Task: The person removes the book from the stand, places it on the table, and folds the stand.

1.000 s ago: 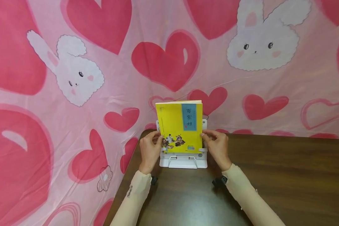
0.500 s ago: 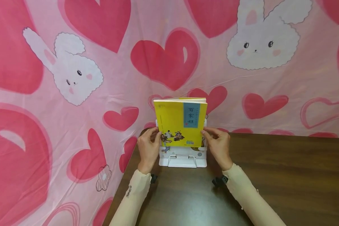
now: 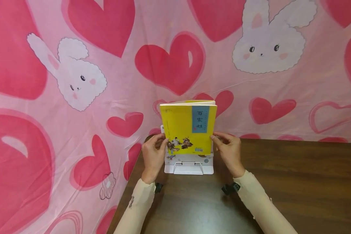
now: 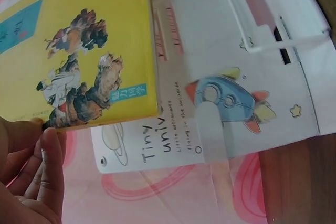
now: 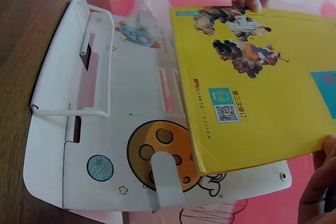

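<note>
A yellow paperback book (image 3: 187, 123) with a blue title panel is held upright between both hands. My left hand (image 3: 153, 154) pinches its left edge between thumb and fingers, low on the cover. On the opposite edge, my right hand (image 3: 229, 151) pinches at about the same height. Behind and below the book stands a white book stand (image 3: 190, 169) printed with planets and a rocket. Both wrist views show the book's bottom edge apart from the stand's white clips (image 4: 212, 135) and wire bracket (image 5: 73, 113). Most of the stand's back plate is hidden by the book.
The stand rests on a dark wooden table (image 3: 280, 175) that stretches off to the right. A pink cloth (image 3: 123, 91) with hearts and rabbits hangs along the table's left and back edges.
The book has risen from the stand's clips and shifted slightly right, its top pages fanning a little apart. Both hands have moved with it, still pinching its sides.
</note>
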